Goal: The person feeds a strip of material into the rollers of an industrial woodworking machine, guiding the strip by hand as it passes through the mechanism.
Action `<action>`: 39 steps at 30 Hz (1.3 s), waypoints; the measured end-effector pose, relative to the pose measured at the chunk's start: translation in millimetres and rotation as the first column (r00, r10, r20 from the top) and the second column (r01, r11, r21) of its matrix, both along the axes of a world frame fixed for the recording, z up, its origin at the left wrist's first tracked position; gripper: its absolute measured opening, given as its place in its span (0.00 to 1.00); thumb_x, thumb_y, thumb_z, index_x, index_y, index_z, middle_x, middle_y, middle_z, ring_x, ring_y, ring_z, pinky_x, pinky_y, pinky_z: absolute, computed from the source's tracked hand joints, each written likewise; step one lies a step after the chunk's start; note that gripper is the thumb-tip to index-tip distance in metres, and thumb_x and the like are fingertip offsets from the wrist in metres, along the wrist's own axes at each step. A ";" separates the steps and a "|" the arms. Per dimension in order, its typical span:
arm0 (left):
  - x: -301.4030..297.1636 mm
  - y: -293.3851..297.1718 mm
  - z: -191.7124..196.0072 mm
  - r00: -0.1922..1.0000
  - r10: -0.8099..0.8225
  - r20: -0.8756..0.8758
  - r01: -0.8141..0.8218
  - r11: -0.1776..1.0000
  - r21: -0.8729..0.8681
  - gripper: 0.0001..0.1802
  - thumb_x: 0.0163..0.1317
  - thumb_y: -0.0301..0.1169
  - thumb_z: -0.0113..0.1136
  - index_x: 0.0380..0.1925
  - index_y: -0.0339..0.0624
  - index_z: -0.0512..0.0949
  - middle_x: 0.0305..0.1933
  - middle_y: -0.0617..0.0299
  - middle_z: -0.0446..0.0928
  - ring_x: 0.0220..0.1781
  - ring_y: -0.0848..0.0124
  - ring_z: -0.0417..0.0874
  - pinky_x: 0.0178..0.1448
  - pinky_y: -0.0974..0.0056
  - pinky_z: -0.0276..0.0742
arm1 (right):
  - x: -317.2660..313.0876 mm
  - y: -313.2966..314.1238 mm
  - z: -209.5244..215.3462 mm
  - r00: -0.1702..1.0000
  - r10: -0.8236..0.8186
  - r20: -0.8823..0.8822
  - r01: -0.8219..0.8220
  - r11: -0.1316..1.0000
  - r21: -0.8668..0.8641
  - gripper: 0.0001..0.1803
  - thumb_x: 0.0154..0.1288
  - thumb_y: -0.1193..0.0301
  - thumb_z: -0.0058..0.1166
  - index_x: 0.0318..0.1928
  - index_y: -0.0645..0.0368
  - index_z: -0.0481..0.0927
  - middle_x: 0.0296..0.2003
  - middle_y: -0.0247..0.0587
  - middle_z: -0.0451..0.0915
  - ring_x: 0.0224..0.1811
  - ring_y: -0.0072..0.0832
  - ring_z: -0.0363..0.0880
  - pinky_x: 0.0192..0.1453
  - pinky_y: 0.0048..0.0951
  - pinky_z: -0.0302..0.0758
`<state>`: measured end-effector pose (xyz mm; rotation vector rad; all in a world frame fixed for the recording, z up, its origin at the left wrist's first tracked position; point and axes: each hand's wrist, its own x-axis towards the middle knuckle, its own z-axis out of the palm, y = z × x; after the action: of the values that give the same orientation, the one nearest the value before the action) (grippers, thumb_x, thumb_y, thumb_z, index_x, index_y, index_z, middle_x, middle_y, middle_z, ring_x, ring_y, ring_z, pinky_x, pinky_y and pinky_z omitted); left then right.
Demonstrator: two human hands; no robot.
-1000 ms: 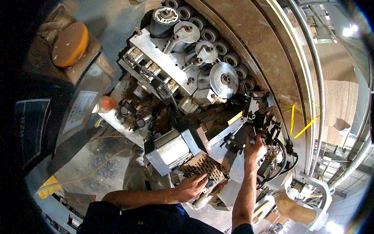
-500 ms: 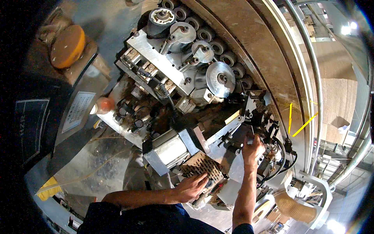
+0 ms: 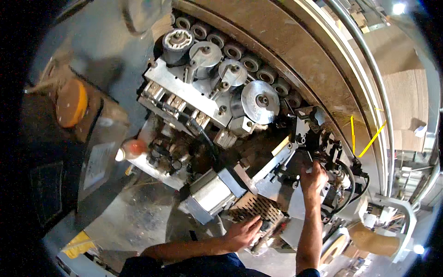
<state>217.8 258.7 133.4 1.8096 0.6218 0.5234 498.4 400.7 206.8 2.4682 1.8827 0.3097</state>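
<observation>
Where the machine's inner works lie open under the head camera, right hand point(image 3: 314, 177) reaching up into the dark clamp assembly point(image 3: 318, 143) beside the large silver disc point(image 3: 260, 101), fingers curled shut around a small part there, too hidden to name. Left hand point(image 3: 242, 233) lower down, spread flat and open, palm resting on the perforated metal cover point(image 3: 256, 210), gripping nothing. Grey motor housing point(image 3: 210, 198) just beside that cover, to the left. Row of rollers point(image 3: 240, 57) curving along the brown belt track point(image 3: 295, 51) above. Tight quarters around the right hand, black cables point(image 3: 353, 182) close by; open floor point(image 3: 138, 217) left of the motor.
</observation>
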 end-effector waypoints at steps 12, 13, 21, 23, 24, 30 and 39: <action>-16.4 8.0 -0.5 0.997 -0.054 0.053 0.055 0.998 -0.004 0.28 0.71 0.37 0.59 0.63 0.27 0.73 0.71 0.38 0.67 0.64 0.46 0.77 0.65 0.51 0.77 | -13.9 4.4 1.9 0.999 -0.027 -0.042 0.032 0.991 0.129 0.14 0.53 0.66 0.71 0.37 0.54 0.81 0.32 0.48 0.85 0.35 0.50 0.85 0.39 0.45 0.80; -17.4 8.8 0.0 0.997 -0.061 0.052 0.063 0.998 -0.021 0.28 0.71 0.37 0.59 0.64 0.27 0.73 0.71 0.38 0.66 0.64 0.46 0.77 0.66 0.51 0.77 | -13.9 4.8 2.2 0.999 -0.007 -0.041 0.013 0.989 0.148 0.14 0.53 0.66 0.71 0.37 0.55 0.81 0.32 0.48 0.85 0.35 0.50 0.85 0.39 0.45 0.80; -32.6 24.8 3.8 0.993 -0.113 -0.015 0.112 0.993 -0.047 0.29 0.71 0.38 0.60 0.64 0.27 0.72 0.71 0.38 0.67 0.65 0.46 0.76 0.66 0.51 0.76 | -8.1 3.6 2.4 0.992 0.054 -0.115 -0.040 0.992 0.121 0.14 0.48 0.70 0.72 0.35 0.56 0.81 0.30 0.49 0.83 0.33 0.51 0.83 0.38 0.46 0.79; -34.2 28.4 5.0 0.993 -0.116 -0.008 0.115 0.991 -0.065 0.28 0.71 0.38 0.60 0.63 0.27 0.72 0.71 0.38 0.67 0.64 0.46 0.77 0.66 0.52 0.77 | -7.8 1.0 1.6 0.996 -0.023 -0.089 0.025 1.000 0.018 0.23 0.52 0.61 0.73 0.46 0.56 0.82 0.33 0.49 0.84 0.36 0.52 0.83 0.38 0.50 0.77; -35.2 29.8 5.7 0.994 -0.107 -0.009 0.107 0.994 -0.012 0.28 0.72 0.38 0.59 0.63 0.26 0.72 0.70 0.36 0.68 0.63 0.46 0.78 0.65 0.52 0.78 | -8.3 1.1 -0.3 0.995 -0.007 -0.095 0.015 0.996 0.085 0.22 0.51 0.60 0.74 0.43 0.56 0.83 0.31 0.48 0.83 0.35 0.51 0.83 0.38 0.50 0.77; -35.5 33.1 8.8 0.991 -0.126 0.049 0.129 0.991 -0.044 0.27 0.73 0.36 0.58 0.61 0.23 0.72 0.67 0.34 0.69 0.62 0.46 0.78 0.64 0.51 0.77 | -9.5 1.9 -5.3 0.999 -0.054 -0.005 0.054 0.992 0.110 0.20 0.49 0.63 0.76 0.39 0.56 0.82 0.31 0.49 0.85 0.35 0.52 0.84 0.39 0.46 0.79; -31.4 22.1 4.1 0.997 -0.038 0.071 0.038 0.999 -0.001 0.28 0.71 0.37 0.60 0.61 0.24 0.72 0.67 0.35 0.70 0.61 0.45 0.77 0.63 0.51 0.77 | -7.3 -1.0 0.9 0.997 0.037 -0.066 -0.032 0.997 0.068 0.21 0.51 0.67 0.73 0.44 0.59 0.80 0.31 0.53 0.83 0.36 0.54 0.83 0.39 0.49 0.78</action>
<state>186.4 280.8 137.4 1.7889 0.5383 0.5591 491.1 399.7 207.6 2.5220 1.9743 0.2989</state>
